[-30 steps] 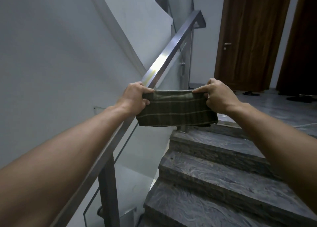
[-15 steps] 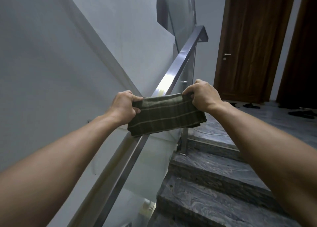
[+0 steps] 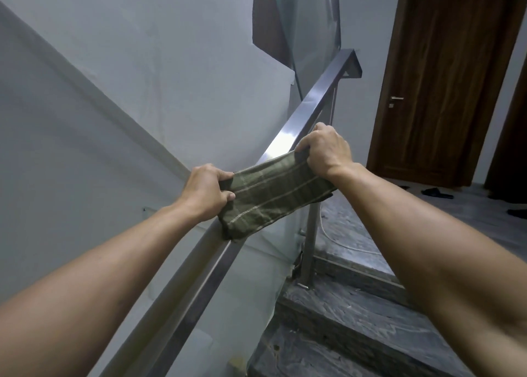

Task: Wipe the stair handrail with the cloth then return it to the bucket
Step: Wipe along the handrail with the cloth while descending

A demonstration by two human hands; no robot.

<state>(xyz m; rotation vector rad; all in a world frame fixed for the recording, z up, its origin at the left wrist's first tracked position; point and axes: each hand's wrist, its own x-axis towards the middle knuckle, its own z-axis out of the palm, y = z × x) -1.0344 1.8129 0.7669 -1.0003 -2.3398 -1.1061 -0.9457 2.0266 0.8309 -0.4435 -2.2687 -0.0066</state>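
A dark green cloth (image 3: 271,194) with pale stripes lies folded across the steel handrail (image 3: 310,108), which slopes up from bottom left to its top end near the landing. My left hand (image 3: 206,191) grips the cloth's left end on the wall side of the rail. My right hand (image 3: 323,151) grips the right end, higher up the rail. The cloth is stretched taut between both hands and hides the rail beneath it. No bucket is in view.
A white wall (image 3: 114,91) rises on the left. Grey marble stairs (image 3: 342,314) climb on the right to a landing with a brown wooden door (image 3: 445,77) and dark slippers (image 3: 436,192). A steel post (image 3: 312,234) and glass panel (image 3: 265,262) stand under the rail.
Both hands have slid the cloth up along the rail, the right hand leading, so the cloth now sits tilted. The view has shifted closer to the landing.
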